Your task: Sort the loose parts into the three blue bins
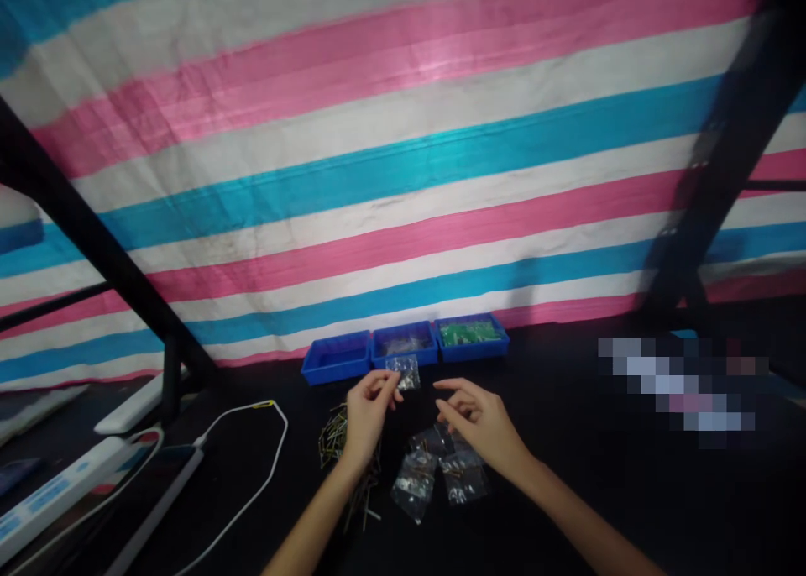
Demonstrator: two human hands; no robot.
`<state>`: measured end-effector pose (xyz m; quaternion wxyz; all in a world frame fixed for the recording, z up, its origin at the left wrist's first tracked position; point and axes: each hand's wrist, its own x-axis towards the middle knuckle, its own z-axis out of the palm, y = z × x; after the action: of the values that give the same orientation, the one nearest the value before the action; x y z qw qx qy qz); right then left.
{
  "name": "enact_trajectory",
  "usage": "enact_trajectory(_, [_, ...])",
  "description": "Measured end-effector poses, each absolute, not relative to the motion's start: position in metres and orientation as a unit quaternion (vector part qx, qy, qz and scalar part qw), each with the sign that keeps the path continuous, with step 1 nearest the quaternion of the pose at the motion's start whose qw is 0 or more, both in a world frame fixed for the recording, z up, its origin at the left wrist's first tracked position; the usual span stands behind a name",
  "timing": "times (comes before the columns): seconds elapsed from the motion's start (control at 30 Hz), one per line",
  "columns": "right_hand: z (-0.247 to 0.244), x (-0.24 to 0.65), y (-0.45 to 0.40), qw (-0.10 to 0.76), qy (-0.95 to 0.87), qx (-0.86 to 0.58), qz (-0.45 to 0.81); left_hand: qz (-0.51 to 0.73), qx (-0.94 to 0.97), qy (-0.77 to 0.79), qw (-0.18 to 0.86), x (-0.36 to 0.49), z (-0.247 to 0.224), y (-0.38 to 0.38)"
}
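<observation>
My left hand (371, 404) pinches the edge of a small clear plastic bag (405, 373), which hangs in front of the middle blue tray (404, 359). To the right of that bag is my right hand (472, 412), empty, its thumb and index finger apart. Below my hands, several clear bags (416, 479) with small contents lie on the black table. A loose pile of thin metallic and yellowish pieces (332, 437) lies beside and partly behind my left wrist.
An empty-looking blue tray (337, 378) and one with green parts (472, 353) flank the middle tray. At left are a white power strip (60, 494), a looping white cable (277, 458) and a black frame bar (101, 232). A striped sheet (390, 173) hangs behind.
</observation>
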<state>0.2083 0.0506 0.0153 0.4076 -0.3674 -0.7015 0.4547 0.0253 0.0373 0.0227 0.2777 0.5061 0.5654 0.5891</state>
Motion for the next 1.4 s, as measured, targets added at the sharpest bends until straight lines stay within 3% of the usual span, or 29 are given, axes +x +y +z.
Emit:
enact_trajectory(0.3, [0.017,0.214,0.057,0.412,-0.697,-0.392,0.435,0.481,0.584,0.651,0.065,-0.018,0.049,0.101])
enact_trajectory(0.4, [0.023,0.223,0.062,0.391,-0.724,-0.436,0.365,0.364,0.71,0.596,0.09,-0.015,0.048,0.069])
enact_trajectory(0.53, [0.026,0.241,0.07,0.273,-0.787,-0.487,0.264,0.168,0.81,0.539,0.161,-0.003,0.04,0.023])
enact_trajectory(0.7, [0.013,0.25,0.073,0.135,-0.823,-0.488,0.259,0.084,0.831,0.524,0.164,0.014,0.008,0.007])
enact_trajectory(0.87, [0.002,0.24,0.07,0.142,-0.822,-0.492,0.247,0.112,0.831,0.53,0.129,0.027,-0.01,0.013])
enact_trajectory(1.03, [0.001,0.235,0.075,0.221,-0.801,-0.49,0.262,0.206,0.803,0.551,0.1,0.033,-0.006,0.014])
enact_trajectory(1.23, [0.003,0.229,0.078,0.316,-0.727,-0.433,0.43,0.367,0.699,0.59,0.17,0.041,-0.001,0.01])
enact_trajectory(1.4, [0.004,0.224,0.073,0.265,-0.724,-0.378,0.512,0.434,0.653,0.578,0.226,0.045,-0.003,0.008])
